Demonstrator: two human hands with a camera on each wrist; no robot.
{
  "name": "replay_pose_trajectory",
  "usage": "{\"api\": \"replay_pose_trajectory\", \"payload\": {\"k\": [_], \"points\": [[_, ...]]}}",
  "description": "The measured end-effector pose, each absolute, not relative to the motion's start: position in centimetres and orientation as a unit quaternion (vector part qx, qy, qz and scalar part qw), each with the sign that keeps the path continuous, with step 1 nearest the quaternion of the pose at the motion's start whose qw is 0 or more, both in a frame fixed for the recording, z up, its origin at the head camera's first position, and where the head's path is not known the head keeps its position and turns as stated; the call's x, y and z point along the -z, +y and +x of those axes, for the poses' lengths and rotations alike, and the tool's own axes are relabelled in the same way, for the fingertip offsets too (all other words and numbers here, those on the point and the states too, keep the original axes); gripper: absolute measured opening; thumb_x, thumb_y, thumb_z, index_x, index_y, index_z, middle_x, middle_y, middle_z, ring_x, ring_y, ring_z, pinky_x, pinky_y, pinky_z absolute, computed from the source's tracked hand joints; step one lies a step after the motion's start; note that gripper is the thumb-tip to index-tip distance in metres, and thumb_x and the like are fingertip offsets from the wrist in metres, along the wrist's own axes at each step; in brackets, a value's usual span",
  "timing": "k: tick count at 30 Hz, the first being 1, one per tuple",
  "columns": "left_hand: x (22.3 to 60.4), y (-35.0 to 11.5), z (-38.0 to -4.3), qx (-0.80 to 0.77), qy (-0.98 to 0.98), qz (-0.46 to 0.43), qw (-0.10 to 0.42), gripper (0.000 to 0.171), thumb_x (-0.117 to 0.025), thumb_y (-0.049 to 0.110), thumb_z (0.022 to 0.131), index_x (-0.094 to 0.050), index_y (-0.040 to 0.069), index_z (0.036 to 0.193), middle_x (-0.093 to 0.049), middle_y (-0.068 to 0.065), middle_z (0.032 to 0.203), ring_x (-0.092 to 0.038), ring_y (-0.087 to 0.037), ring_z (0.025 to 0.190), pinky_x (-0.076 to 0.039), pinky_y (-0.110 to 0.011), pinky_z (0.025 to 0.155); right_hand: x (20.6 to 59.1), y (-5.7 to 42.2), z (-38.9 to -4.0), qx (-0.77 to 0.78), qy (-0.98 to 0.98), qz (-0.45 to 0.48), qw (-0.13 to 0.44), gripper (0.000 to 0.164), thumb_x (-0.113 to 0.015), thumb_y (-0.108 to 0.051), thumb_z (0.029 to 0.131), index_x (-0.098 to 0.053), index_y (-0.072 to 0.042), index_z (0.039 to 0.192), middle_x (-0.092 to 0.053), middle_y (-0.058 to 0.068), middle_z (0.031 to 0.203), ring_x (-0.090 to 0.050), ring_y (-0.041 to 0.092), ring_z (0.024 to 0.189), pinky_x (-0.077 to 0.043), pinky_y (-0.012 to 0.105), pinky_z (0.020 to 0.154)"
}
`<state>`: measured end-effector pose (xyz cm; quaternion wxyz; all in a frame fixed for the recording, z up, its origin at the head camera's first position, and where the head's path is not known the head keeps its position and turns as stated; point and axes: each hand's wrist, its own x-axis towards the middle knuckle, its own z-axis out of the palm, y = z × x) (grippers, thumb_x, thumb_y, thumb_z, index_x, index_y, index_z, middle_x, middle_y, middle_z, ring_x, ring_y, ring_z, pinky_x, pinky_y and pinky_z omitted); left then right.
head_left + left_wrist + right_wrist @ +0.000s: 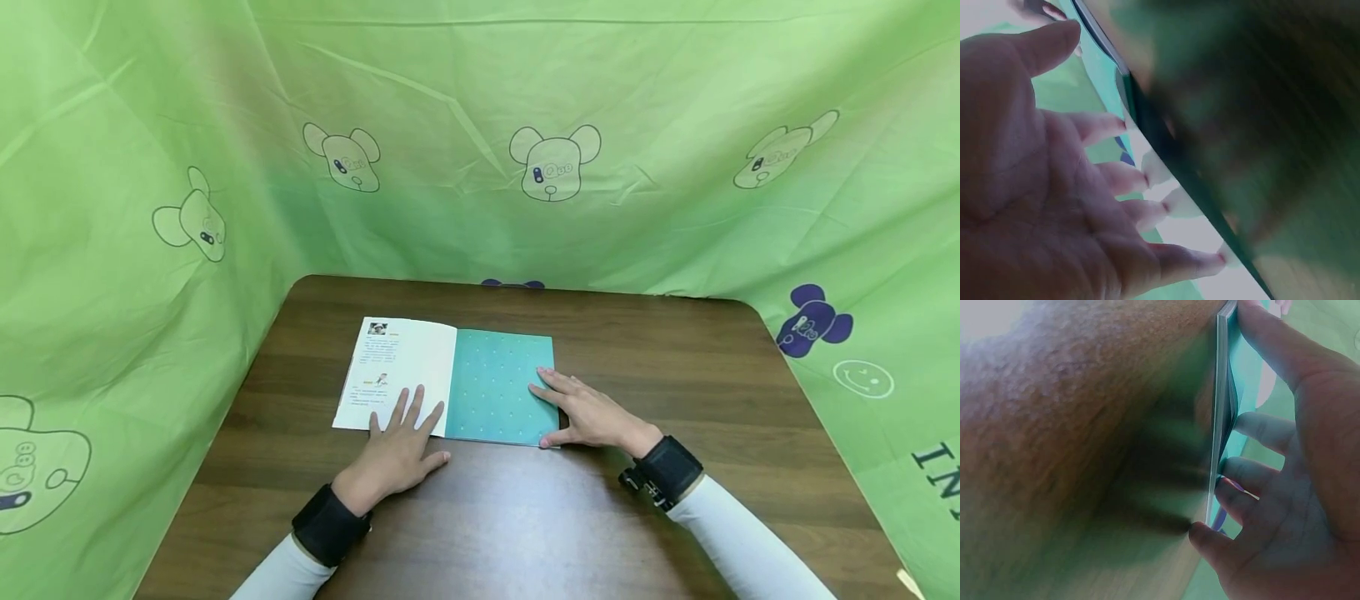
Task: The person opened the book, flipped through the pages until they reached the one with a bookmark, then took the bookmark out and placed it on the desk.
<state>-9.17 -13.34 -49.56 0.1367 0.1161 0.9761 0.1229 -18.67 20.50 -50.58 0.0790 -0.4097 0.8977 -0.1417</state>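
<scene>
An open book [502, 387] lies on the wooden table, its left page [420, 350] white with small printed text and pictures, its right side teal with tiny light marks. Spread fingers of my left hand [397, 457] rest on the lower part of the white page; in the left wrist view the fingertips [1135, 178] touch it. At the book's right edge, my right hand [596, 417] touches the teal side, thumb near the lower corner and fingers higher up. The right wrist view shows the book's layered edge [1217, 394] beside these fingers [1254, 475].
The dark brown table [675, 358] extends around the book on all sides. Green cloth [465, 233] printed with cartoon bear heads hangs behind and at both sides of the table. Black bands [330, 525] circle both wrists.
</scene>
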Motion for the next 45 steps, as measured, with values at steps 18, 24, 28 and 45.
{"api": "replay_pose_trajectory", "payload": {"k": [18, 24, 28, 45], "points": [[49.1, -12.2, -8.3, -0.12, 0.97, 0.147, 0.155, 0.076, -0.051, 0.057, 0.093, -0.034, 0.016, 0.156, -0.01, -0.014, 0.166, -0.001, -0.036, 0.15, -0.018, -0.081, 0.098, 50.8, 20.6, -19.2, 0.152, 0.888, -0.432, 0.032, 0.084, -0.07, -0.055, 0.079, -0.052, -0.005, 0.143, -0.037, 0.026, 0.153, -0.036, 0.038, 0.14, -0.031, 0.062, 0.107], [49.2, -11.9, -8.4, -0.121, 0.969, 0.148, 0.155, 0.077, -0.051, 0.057, 0.093, -0.034, 0.015, 0.155, -0.011, -0.016, 0.165, -0.004, -0.039, 0.15, -0.019, -0.079, 0.099, 50.5, 20.3, -19.3, 0.154, 0.891, -0.426, 0.015, 0.076, -0.068, -0.055, 0.081, -0.057, -0.006, 0.138, -0.043, 0.025, 0.149, -0.04, 0.039, 0.137, -0.033, 0.059, 0.108], [49.3, -11.7, -8.3, -0.129, 0.968, 0.148, 0.158, 0.077, -0.05, 0.055, 0.094, -0.033, 0.013, 0.155, -0.012, -0.018, 0.164, -0.007, -0.042, 0.148, -0.02, -0.078, 0.101, 50.5, 20.0, -19.5, 0.166, 0.89, -0.425, -0.004, 0.069, -0.069, -0.053, 0.081, -0.063, -0.006, 0.132, -0.049, 0.025, 0.144, -0.045, 0.038, 0.134, -0.037, 0.055, 0.107], [49.5, -11.1, -8.5, -0.142, 0.969, 0.137, 0.151, 0.085, -0.052, 0.056, 0.093, -0.021, 0.011, 0.159, -0.014, -0.023, 0.163, -0.013, -0.048, 0.145, -0.023, -0.078, 0.099, 51.2, 18.7, -19.6, 0.21, 0.917, -0.334, -0.065, 0.083, -0.068, -0.056, 0.081, -0.051, -0.004, 0.143, -0.049, 0.021, 0.145, -0.044, 0.037, 0.133, -0.044, 0.053, 0.101]]}}
